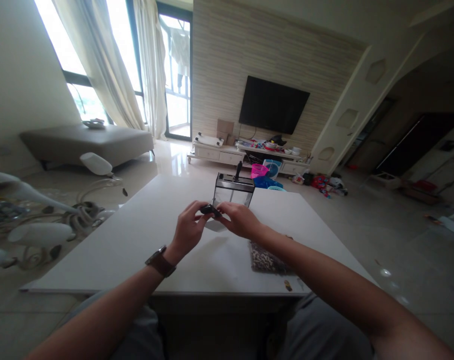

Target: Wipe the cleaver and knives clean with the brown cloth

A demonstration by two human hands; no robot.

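My left hand (189,223) and my right hand (239,219) meet above the white table, both closed on a small black object (210,210) whose exact kind I cannot make out. Just behind them stands a small clear tank (232,195) with a dark top frame. A black fitting (238,171) sticks up from its rim. Partly under my right forearm lies a clear bag of brown and pale pebble-like bits (266,257). A small dark and yellowish piece (288,285) rests close to the near table edge.
The white table (129,255) reaches across in front of me. White lamp parts with coiled arms (43,232) crowd the floor at left. Beyond the table are a pink basket (259,171), a low TV cabinet (219,154) and a grey bench (88,142).
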